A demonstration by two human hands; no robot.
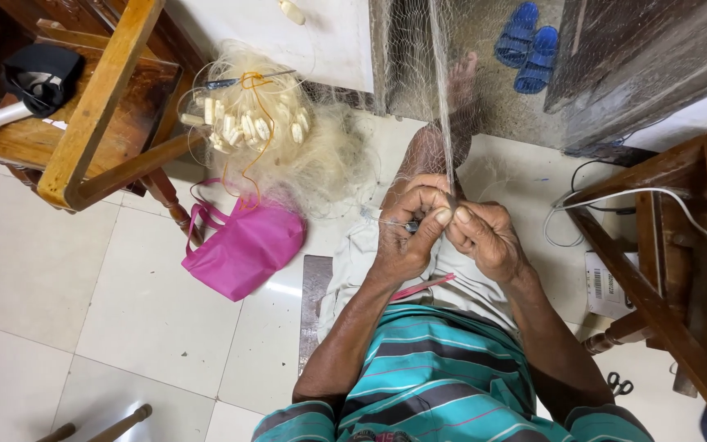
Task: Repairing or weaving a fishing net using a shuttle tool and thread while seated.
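Above the lap, mending fine fishing net [443,106]: left hand [403,233] and right hand [484,237] fingers pinched shut on its taut strand, likely mid-knot, needing steady tension next.

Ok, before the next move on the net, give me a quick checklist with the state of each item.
1. Both hands on the work: left hand and right hand meet at the fishing net: ok.
2. Net strand stretched up from the fingers toward the foot: ok.
3. Netting needle in the left hand: only a thin tip shows: cannot tell.
4. Spare net heap with floats lies apart, on the floor: ok.
5. Scissors on the floor by the right elbow, untouched: ok.
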